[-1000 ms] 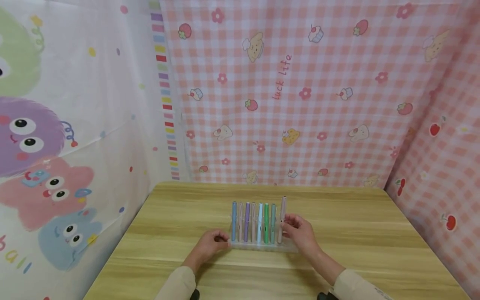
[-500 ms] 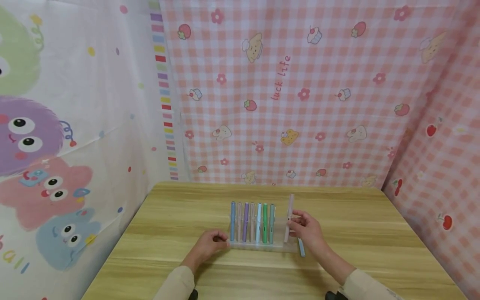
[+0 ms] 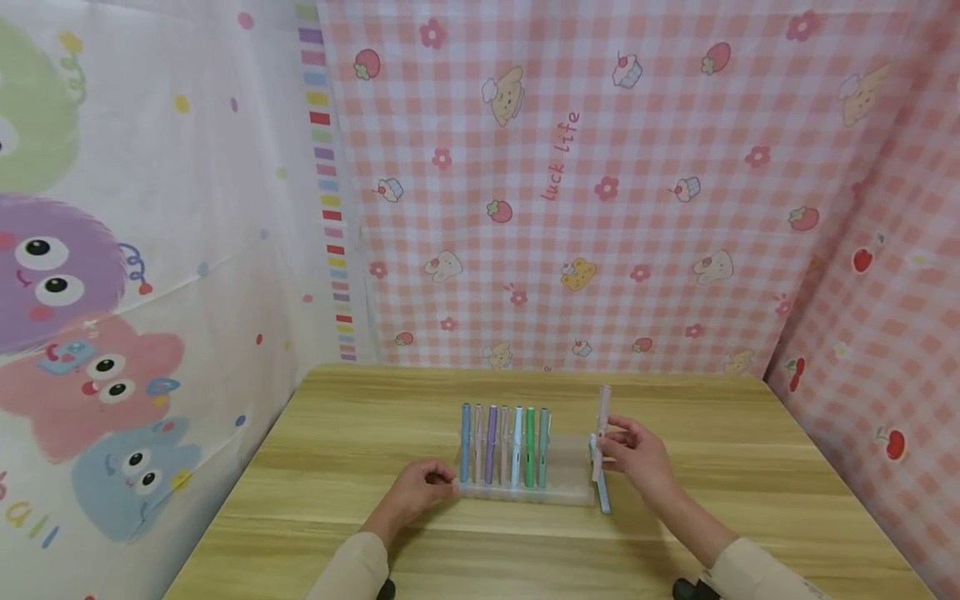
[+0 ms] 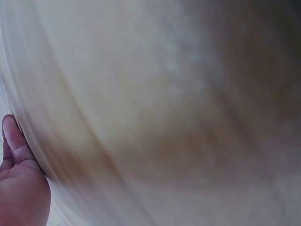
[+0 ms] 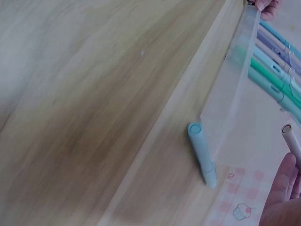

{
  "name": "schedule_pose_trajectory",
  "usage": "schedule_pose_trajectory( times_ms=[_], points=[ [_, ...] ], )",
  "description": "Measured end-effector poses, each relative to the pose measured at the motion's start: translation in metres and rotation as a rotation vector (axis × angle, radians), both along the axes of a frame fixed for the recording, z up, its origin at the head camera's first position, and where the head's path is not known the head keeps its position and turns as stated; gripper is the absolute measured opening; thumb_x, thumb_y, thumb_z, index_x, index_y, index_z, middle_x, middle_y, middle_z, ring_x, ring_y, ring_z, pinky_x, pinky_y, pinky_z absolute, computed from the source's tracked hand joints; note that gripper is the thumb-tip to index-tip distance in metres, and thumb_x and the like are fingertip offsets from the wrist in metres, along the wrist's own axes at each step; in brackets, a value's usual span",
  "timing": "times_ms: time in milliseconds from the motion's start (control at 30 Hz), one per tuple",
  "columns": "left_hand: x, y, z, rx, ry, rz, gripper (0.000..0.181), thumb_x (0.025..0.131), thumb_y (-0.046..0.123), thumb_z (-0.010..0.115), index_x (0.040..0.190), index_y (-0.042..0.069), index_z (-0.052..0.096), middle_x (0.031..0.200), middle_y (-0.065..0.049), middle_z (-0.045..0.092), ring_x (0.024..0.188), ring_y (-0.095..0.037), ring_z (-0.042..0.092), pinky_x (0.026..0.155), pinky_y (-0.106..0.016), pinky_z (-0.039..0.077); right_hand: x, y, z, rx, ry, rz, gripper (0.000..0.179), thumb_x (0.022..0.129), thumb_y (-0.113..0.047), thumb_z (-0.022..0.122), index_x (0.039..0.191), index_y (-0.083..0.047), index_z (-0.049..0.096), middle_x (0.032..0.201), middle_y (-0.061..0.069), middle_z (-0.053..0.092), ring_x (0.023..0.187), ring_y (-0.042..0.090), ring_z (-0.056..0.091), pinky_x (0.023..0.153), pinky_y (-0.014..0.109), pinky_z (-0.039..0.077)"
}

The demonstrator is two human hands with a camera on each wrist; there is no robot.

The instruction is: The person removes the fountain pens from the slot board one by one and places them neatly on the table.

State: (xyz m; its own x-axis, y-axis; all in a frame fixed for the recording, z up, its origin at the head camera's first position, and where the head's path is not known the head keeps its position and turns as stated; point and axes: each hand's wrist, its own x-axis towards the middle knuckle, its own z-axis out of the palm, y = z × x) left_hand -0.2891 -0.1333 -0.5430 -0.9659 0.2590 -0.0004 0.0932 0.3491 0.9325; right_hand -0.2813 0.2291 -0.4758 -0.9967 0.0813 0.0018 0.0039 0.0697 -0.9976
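A clear pen rack (image 3: 525, 495) stands on the table with several pens upright in its left part, among them a purple pen (image 3: 492, 446) and a green pen (image 3: 531, 447). My left hand (image 3: 417, 492) holds the rack's left end between thumb and fingers. Just beyond the right end, my right hand (image 3: 636, 457) pinches a pale pink pen (image 3: 604, 405) upright. A light blue pen (image 3: 604, 496) lies on the table beside that end, partly behind the pink one; the right wrist view shows this blue pen (image 5: 201, 153) below the raised pink pen (image 5: 292, 143).
The wooden table (image 3: 337, 417) runs back to a pink checked cloth (image 3: 570, 317). A white cartoon cloth (image 3: 277, 250) hangs at the left, and another checked cloth (image 3: 885, 333) at the right. In the left wrist view mostly blurred tabletop (image 4: 141, 117) appears.
My right hand has carried the pale pink pen rightward, from in front of the rack's right part to past its end. The light blue pen has come into view. My left hand stays put.
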Motion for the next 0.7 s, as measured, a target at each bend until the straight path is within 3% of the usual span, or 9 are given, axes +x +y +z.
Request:
schedule_pose_trajectory(
  times_ms=[367, 700],
  points=[
    [-0.001, 0.0, 0.0, -0.019, -0.001, -0.004, 0.014, 0.086, 0.006, 0.075, 0.096, -0.001, 0.067, 0.087, -0.003, 0.062, 0.082, -0.016, 0.056, 0.072, -0.029, 0.049, -0.003, 0.026, -0.01, 0.052, -0.021, 0.007, 0.049, 0.093, 0.007, 0.06, 0.14, 0.009, 0.043, 0.097, 0.013, 0.066, 0.078, 0.011, 0.065, 0.07, 0.034, 0.058],
    [0.0, 0.0, 0.0, -0.016, 0.002, -0.001, 0.015, 0.085, 0.005, 0.075, 0.095, -0.001, 0.067, 0.087, -0.003, 0.063, 0.081, -0.016, 0.057, 0.071, -0.028, 0.048, -0.009, 0.044, -0.023, 0.109, -0.065, 0.073, 0.055, 0.093, 0.004, 0.062, 0.141, 0.012, 0.036, 0.092, 0.011, 0.066, 0.076, 0.016, 0.065, 0.068, 0.037, 0.058]
  ],
)
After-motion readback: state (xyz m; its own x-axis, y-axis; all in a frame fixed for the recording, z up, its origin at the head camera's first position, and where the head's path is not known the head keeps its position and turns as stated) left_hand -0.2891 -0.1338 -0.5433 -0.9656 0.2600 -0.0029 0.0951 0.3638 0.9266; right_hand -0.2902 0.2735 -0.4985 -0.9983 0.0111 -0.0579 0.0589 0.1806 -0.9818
